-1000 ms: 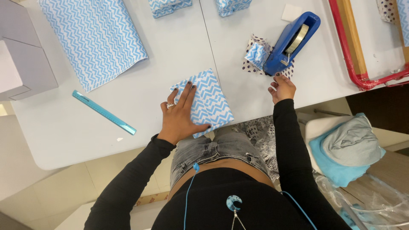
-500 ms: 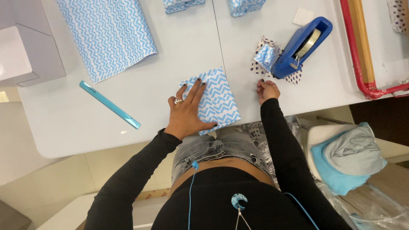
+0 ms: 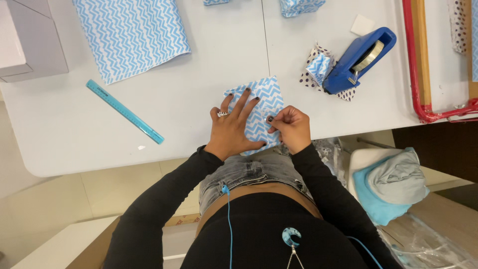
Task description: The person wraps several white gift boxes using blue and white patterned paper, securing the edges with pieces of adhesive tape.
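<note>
From the head view, my left hand point(image 3: 233, 128) lies flat, fingers spread, pressing on the small parcel wrapped in blue-and-white zigzag paper point(image 3: 266, 102) at the near edge of the white desk point(image 3: 199, 89). My right hand point(image 3: 291, 127), at three o'clock of the left, has its grip pinched shut on the parcel's right side. A blue plastic tape dispenser point(image 3: 356, 60) sits at one o'clock, a turquoise ruler point(image 3: 124, 110) at nine o'clock.
</note>
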